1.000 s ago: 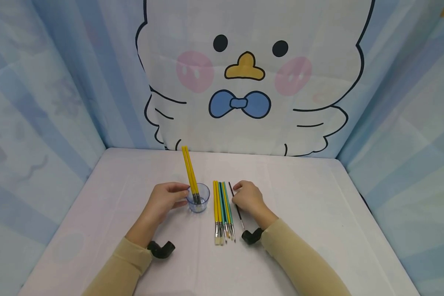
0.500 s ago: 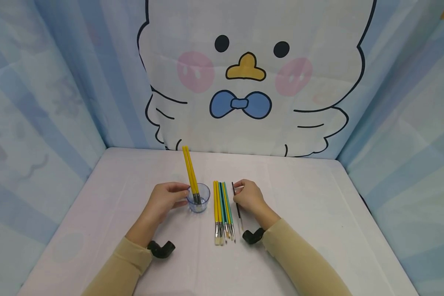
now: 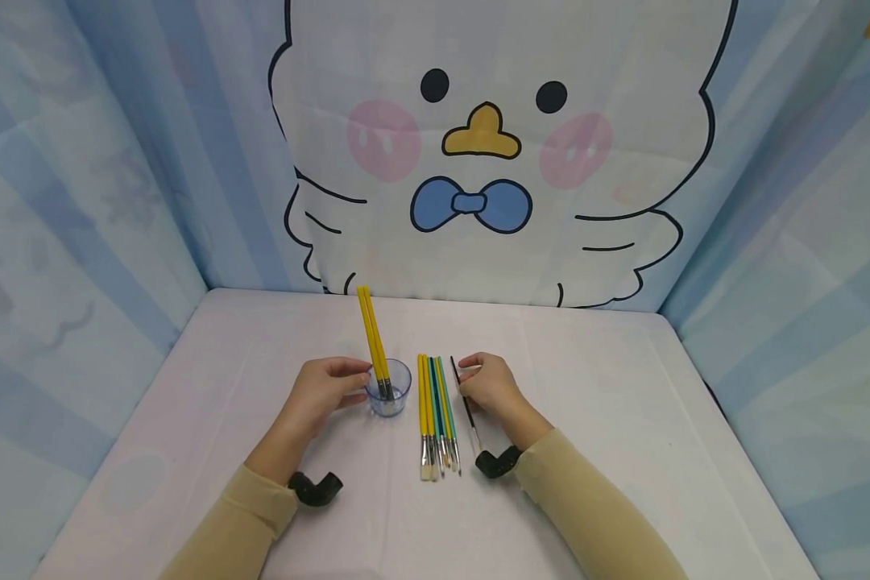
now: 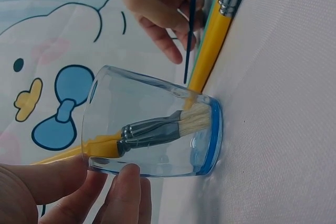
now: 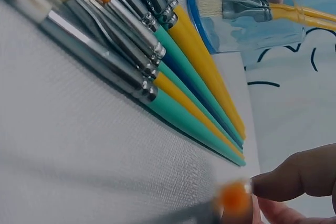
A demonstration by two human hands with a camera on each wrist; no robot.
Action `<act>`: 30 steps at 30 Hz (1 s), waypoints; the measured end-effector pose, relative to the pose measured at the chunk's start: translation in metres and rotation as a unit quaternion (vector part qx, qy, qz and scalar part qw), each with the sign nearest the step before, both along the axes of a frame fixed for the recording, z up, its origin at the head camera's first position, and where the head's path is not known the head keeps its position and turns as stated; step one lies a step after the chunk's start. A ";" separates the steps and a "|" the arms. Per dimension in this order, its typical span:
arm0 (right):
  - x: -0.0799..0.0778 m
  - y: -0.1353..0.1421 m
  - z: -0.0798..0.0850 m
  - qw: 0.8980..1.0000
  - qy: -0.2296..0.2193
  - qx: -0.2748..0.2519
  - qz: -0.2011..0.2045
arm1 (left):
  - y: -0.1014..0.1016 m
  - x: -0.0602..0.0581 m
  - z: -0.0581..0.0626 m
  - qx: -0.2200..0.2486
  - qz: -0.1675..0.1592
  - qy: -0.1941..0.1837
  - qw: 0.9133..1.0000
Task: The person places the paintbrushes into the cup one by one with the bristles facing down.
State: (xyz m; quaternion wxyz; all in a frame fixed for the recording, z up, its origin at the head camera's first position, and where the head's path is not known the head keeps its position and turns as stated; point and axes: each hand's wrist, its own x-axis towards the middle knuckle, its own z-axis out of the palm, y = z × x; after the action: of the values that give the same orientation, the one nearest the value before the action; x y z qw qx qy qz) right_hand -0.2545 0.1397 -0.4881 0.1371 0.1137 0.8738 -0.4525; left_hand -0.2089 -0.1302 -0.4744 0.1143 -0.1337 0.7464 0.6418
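In the head view, my left hand (image 3: 324, 392) holds the left side of a clear cup (image 3: 402, 396) with thumb and fingertips. Two yellow-handled paintbrushes (image 3: 374, 334) stand in the cup, bristles down and handles leaning left. My right hand (image 3: 491, 383) pinches a thin dark paintbrush (image 3: 470, 416) whose light tip points toward me; in the left wrist view this thin paintbrush (image 4: 191, 30) crosses in front of the fingers. Between the cup and the right hand, several yellow, green and blue paintbrushes (image 3: 437, 395) lie side by side, bristles toward me. Right fingertips are partly hidden.
A pale cloth covers the table (image 3: 587, 483). Behind it hangs a curtain (image 3: 478, 258) with a cartoon bird. A black wrist mount (image 3: 497, 462) sits at the right sleeve, close to the thin paintbrush's tip.
The thin dark paintbrush shifted slightly right, then its handle end swung back left while the right hand moved slightly right. My left hand, the cup and the row of paintbrushes stayed still.
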 end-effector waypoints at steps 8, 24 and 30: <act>0.003 -0.002 0.000 1.000 0.002 -0.017 -0.007 | 0.000 0.000 0.000 -0.001 0.000 0.001 1.000; 0.001 -0.001 -0.001 0.998 -0.007 -0.062 -0.015 | -0.001 0.002 0.003 0.002 -0.003 0.000 1.000; 0.000 -0.002 0.006 0.997 0.017 -0.077 -0.021 | -0.001 0.002 0.002 0.006 -0.004 0.006 1.000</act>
State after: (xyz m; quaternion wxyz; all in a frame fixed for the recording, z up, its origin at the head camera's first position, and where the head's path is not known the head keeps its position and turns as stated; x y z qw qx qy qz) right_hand -0.2544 0.1379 -0.4818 0.1211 0.1134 0.8362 -0.5228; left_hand -0.2066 -0.1316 -0.4720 0.1132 -0.1261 0.7439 0.6465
